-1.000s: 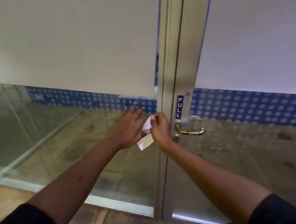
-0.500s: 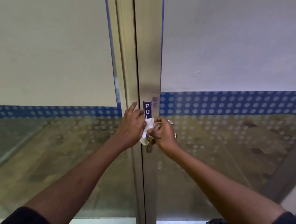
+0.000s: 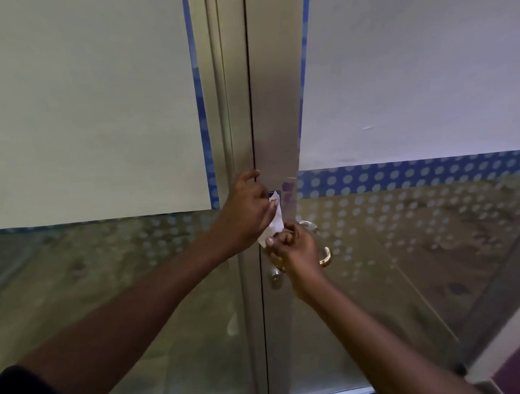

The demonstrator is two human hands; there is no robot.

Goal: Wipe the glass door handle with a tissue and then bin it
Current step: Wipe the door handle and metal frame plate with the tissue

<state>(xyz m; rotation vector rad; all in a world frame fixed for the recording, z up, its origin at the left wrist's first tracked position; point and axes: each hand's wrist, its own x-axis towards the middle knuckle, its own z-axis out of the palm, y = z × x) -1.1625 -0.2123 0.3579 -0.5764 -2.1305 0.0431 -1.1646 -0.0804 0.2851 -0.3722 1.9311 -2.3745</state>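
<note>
1. The right hand (image 3: 297,250) pinches the lower end of a white tissue (image 3: 273,224), fingers curled tight, right in front of the door handle (image 3: 323,256).
2. The left hand (image 3: 247,212) grips the tissue's upper part, its thumb up against the metal door frame (image 3: 271,116).
3. The tissue's long axis runs nearly upright, leaning slightly, its top corner pointing up over a small blue sign (image 3: 274,194).
4. It looks like wiping is only starting; the handle's gold curve shows uncovered beside the right hand.
5. Binning remains; no bin is in sight.
</note>
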